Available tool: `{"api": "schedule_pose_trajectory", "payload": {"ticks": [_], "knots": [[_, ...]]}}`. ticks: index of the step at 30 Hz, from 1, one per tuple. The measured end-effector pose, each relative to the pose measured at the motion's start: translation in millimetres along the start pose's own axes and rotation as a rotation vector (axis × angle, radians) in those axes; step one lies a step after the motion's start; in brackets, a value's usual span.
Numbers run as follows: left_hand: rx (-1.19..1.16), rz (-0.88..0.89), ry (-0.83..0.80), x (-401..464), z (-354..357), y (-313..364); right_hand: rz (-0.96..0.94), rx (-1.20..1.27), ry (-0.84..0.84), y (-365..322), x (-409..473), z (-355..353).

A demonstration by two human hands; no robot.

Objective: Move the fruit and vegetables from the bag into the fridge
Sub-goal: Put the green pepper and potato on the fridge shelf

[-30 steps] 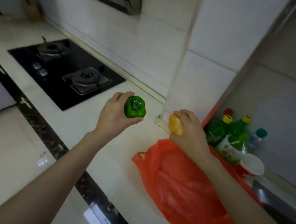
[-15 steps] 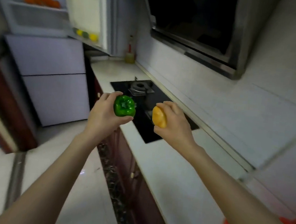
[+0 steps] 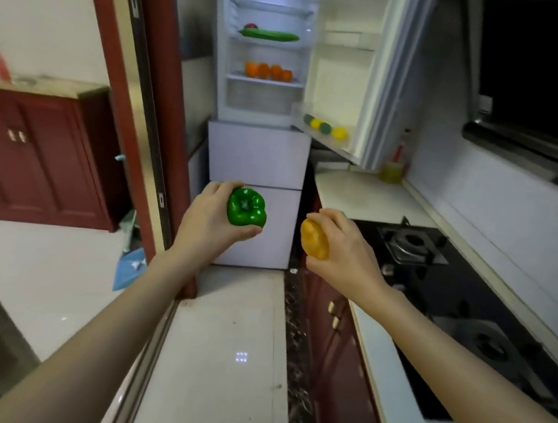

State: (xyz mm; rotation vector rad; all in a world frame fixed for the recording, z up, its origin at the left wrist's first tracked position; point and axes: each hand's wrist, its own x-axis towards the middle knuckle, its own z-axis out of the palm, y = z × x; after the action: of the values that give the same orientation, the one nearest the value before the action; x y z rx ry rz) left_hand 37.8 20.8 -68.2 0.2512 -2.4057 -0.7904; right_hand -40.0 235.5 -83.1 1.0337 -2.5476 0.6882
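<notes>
The view has swung from the worktop and the orange bag, now out of frame, to face the tall white fridge (image 3: 257,154), which stands at 12 o'clock at the far end of the narrow kitchen with its upper door (image 3: 351,64) open to the right. This places the carry stage under way: both items have left the bag and neither has reached a shelf.

The left hand (image 3: 209,224) grips a glossy green bell pepper (image 3: 247,207), fingers and thumb curled round it, stem end facing the camera. The right hand (image 3: 342,249) grips a yellow-orange oval fruit (image 3: 315,239), fingers wrapped over its far side; its kind cannot be told. Both items are held at chest height, near each other but apart, at 11 and 1 o'clock.

Inside the fridge, a long green cucumber (image 3: 269,35) lies on an upper shelf and a row of oranges (image 3: 268,71) on the shelf below. Small yellow and green fruits (image 3: 326,128) sit in the lower door rack. The black gas hob (image 3: 436,272) lies at 3 o'clock.

Judgement: the remaining work is the approach and placement.
</notes>
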Motion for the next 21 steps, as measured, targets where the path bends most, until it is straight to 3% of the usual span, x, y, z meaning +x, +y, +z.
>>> {"api": "schedule_pose_trajectory", "payload": {"ticks": [11,21], "knots": [[0.115,0.031,0.089,242.1,22.7,-45.7,-0.056,0.077,0.045,88.9,241.3,37.0],[0.111,-0.008,0.132,379.9,40.1,-160.7,-0.114,0.093,0.049,110.7,420.5,131.9]]}}
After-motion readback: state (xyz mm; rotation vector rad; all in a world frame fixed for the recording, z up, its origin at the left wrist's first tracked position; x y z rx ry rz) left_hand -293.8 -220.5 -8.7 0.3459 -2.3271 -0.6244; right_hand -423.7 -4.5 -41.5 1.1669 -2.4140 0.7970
